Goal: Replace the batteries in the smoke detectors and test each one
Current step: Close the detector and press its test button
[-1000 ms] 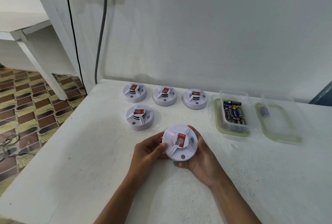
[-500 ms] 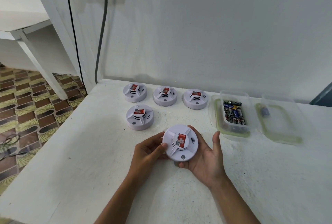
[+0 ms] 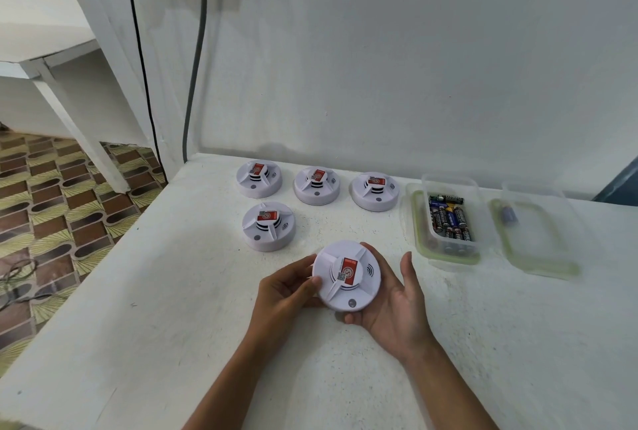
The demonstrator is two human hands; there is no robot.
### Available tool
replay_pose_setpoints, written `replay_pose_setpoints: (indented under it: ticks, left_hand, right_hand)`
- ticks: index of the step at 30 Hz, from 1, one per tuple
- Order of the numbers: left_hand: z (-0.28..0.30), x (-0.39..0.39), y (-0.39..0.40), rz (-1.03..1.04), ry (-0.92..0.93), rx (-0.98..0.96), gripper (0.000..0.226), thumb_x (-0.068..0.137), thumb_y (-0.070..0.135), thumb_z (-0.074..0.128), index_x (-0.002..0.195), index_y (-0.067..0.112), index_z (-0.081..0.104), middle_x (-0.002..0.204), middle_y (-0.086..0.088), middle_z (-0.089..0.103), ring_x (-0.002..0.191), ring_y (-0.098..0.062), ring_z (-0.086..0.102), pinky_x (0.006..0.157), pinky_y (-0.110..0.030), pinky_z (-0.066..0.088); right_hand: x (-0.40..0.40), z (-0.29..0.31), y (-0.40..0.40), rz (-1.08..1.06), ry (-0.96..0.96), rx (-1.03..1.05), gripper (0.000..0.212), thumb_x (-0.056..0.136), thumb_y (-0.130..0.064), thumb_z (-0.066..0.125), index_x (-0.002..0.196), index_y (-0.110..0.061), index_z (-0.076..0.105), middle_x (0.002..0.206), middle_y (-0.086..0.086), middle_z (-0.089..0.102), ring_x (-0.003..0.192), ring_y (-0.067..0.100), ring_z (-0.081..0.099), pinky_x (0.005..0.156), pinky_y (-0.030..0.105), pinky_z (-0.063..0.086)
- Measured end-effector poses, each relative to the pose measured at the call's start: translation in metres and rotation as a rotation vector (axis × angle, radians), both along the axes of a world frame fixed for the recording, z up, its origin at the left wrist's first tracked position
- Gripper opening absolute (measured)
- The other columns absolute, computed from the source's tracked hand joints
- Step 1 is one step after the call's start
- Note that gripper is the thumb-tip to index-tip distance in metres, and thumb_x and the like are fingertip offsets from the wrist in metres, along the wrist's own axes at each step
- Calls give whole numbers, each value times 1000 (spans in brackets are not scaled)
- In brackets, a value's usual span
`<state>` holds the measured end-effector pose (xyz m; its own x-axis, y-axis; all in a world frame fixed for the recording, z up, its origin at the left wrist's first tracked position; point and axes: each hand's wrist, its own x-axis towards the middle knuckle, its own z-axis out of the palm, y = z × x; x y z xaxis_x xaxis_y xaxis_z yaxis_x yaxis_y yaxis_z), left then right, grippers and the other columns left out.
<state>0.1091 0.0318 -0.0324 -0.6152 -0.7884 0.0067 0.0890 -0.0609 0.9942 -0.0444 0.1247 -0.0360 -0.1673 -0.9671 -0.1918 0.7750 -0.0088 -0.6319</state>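
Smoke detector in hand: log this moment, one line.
held detector | left hand grips rim | right hand cradles | four detectors on table

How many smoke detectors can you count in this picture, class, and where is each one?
5. Three stand in a row by the wall: left, middle, right. One sits in front of the left one. One is held in both hands. None looks hidden.

Both hands hold one smoke detector point(image 3: 346, 276)

Left hand point(image 3: 286, 286) grips its rim; right hand point(image 3: 393, 302) cradles it, near the battery tub point(image 3: 448, 219).
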Motion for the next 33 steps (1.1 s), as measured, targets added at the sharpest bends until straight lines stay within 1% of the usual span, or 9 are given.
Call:
replay_pose_setpoints:
  ticks: [5,11,17,20,23,25,27,33]
  left_hand:
    - [1,0,0,-1,-13,-12,36,83,18,63,120,16,64,109,2,74,98,-20,70,77,-30,58]
    - [0,0,0,-1,-8,-8,38,84,17,63,121,12,63,109,-1,73,98,-22,70,77,-33,58]
    - [1,0,0,-3,-26,-24,36,84,20,63,120,16,64,108,2,74,98,-21,70,77,-32,59]
    - [1,0,0,-1,-30,-23,35,84,21,63,119,19,64,108,4,74,97,-21,70,77,-31,59]
    - [1,0,0,-5,-17,-14,36,84,19,63,120,16,64,109,0,74,98,-22,70,78,-34,59]
    - [2,-1,1,-3,-8,-5,35,83,19,63,118,17,64,107,1,74,97,-22,71,75,-30,58]
    - [2,-1,1,-2,-5,-1,34,83,19,63,117,18,65,107,2,74,97,-21,71,75,-28,58]
    - [2,0,0,-1,-2,-2,35,83,19,63,118,17,65,108,1,74,98,-22,70,76,-30,58]
  right_hand:
    - [0,1,0,11,17,-3,91,59,-73,72,134,-26,54,135,20,55,99,41,61,60,39,52]
    - [0,2,0,18,32,-10,87,61,-70,73,133,-23,55,132,21,57,97,41,62,58,38,52]
    - [0,0,-1,7,19,-21,84,62,-64,77,131,-21,57,129,21,58,92,39,64,56,38,52]
    - [0,-1,-1,9,14,-22,87,63,-62,77,134,-20,53,130,22,57,91,38,64,55,38,53]
    - [0,-1,-1,11,30,-24,84,63,-63,77,132,-20,55,129,21,59,91,38,64,56,38,52]
    - [0,-1,-1,12,44,-23,82,62,-63,77,130,-22,58,128,20,59,92,37,65,56,37,52]
    - [0,-1,-1,14,46,-24,83,63,-63,76,131,-21,56,128,20,59,91,37,64,56,36,51]
    - [-1,-3,-2,5,35,-18,88,66,-62,75,137,-18,49,130,22,57,91,38,62,56,38,51]
